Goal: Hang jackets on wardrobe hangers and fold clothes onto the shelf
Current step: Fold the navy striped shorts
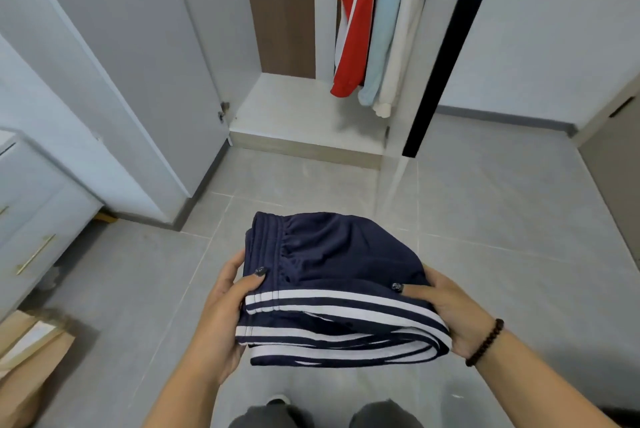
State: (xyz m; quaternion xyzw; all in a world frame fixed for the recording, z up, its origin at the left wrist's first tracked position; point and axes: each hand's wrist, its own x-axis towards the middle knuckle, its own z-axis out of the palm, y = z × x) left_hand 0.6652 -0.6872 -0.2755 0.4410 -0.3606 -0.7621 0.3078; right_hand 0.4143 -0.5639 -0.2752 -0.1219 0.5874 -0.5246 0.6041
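A folded navy garment with white side stripes is held flat above the floor in front of me. My left hand grips its left edge, thumb on top. My right hand grips its right edge, thumb on top, a dark bead bracelet on the wrist. Ahead stands the open wardrobe, with its pale bottom shelf bare. A red jacket, a light blue garment and a cream one hang above the shelf's right side.
The open wardrobe door stands at the left and a black-edged door at the right. A white drawer unit with gold handles is at the far left. A brown paper bag lies on the grey tiled floor.
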